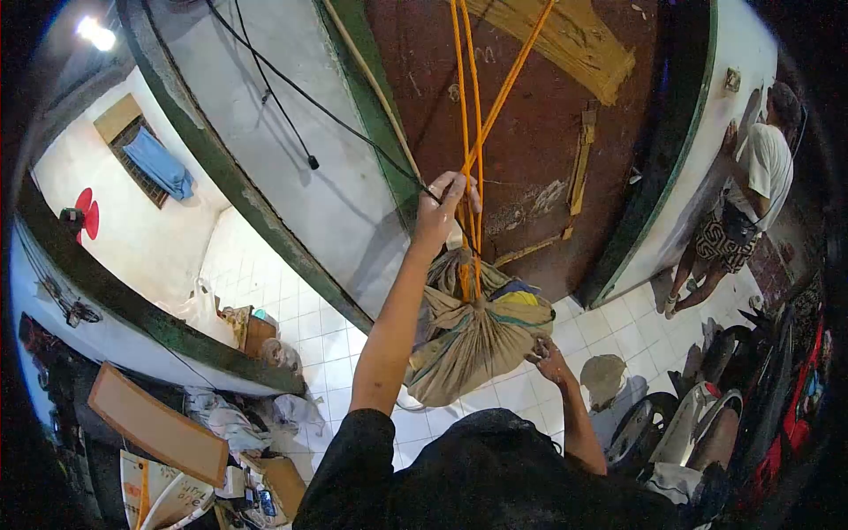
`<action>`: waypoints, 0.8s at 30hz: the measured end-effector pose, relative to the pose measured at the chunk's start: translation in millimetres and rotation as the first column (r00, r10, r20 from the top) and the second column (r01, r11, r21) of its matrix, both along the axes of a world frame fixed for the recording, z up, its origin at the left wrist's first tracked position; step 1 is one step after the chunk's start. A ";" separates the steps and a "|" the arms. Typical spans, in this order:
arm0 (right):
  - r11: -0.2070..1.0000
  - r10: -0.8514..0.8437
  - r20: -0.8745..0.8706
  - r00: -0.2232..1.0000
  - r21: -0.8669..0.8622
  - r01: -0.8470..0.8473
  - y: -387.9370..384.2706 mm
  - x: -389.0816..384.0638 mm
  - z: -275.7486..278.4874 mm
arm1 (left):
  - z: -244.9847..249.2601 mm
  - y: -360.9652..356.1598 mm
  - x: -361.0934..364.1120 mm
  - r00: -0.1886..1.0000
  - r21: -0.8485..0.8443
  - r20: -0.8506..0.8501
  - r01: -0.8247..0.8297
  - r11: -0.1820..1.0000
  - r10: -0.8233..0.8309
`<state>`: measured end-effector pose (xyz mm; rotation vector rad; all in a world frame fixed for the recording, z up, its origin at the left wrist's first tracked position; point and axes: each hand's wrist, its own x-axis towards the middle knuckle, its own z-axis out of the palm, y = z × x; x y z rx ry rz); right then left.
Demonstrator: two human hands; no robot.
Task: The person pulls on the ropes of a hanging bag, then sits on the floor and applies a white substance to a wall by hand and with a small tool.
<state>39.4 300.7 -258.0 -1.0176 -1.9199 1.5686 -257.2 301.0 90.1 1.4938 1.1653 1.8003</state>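
Observation:
A bulging beige cloth bundle (486, 340) hangs from orange ropes (478, 106), tied at its gathered top, with bits of blue and yellow showing at its upper side. Raised above the bundle, my left hand (448, 205) has its fingers wrapped round the orange ropes, close to a thin black cable (353, 132). My right hand (549, 360) is at the lower right side of the bundle, fingers apart and near or touching the cloth.
A brown door (539, 168) stands behind the ropes. Another person (767, 168) is by the wall at right. Motorbikes (698, 420) stand at lower right. At lower left are a framed board (159, 424), plastic bags (230, 424) and boxes. A doorway opens at left.

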 end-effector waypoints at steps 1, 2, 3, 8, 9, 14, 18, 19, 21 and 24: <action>0.988 0.054 0.106 0.993 0.138 -0.068 6.9 1.5 0.0 | -4.9 3.1 2.3 1.000 0.006 -0.004 0.001 1.000 -0.001; 0.998 0.039 -0.082 0.996 -0.037 -0.042 11.1 -6.6 7.8 | -13.2 9.1 3.9 1.000 0.014 -0.008 0.001 1.000 -0.001; 0.976 -0.014 -0.260 0.966 -0.214 -0.043 15.7 -14.4 14.2 | -18.6 13.8 7.4 1.000 0.020 -0.013 0.001 1.000 -0.001; 0.989 0.118 -0.149 0.982 -0.068 -0.129 47.2 -41.8 84.3 | -35.9 30.7 18.1 1.000 -0.079 -0.013 0.000 0.997 -0.001; 0.988 0.153 -0.189 0.970 0.027 -0.151 60.0 -52.4 72.6 | -38.6 33.9 21.4 0.999 -0.059 0.026 0.029 0.998 -0.028; 0.958 0.115 -0.078 0.990 0.272 -0.090 94.5 -109.3 75.3 | -54.7 45.1 40.9 0.997 -0.049 0.073 0.011 0.999 -0.007; 0.972 0.175 0.030 0.984 0.151 -0.177 96.1 -135.0 105.5 | -78.2 62.6 55.1 0.991 -0.015 0.119 -0.054 0.998 0.055; 0.976 0.194 -0.031 0.981 0.110 -0.189 98.5 -139.3 107.2 | -86.0 66.6 54.2 0.990 -0.004 0.104 -0.093 0.996 0.092; 0.982 0.182 -0.196 0.963 0.076 -0.171 103.5 -154.0 79.7 | -88.4 70.1 60.3 0.986 0.007 0.071 -0.150 0.989 0.149; 0.947 0.274 -0.248 0.929 0.240 -0.215 138.2 -189.3 -6.6 | -78.1 62.5 81.3 0.950 0.028 0.067 -0.307 0.951 0.305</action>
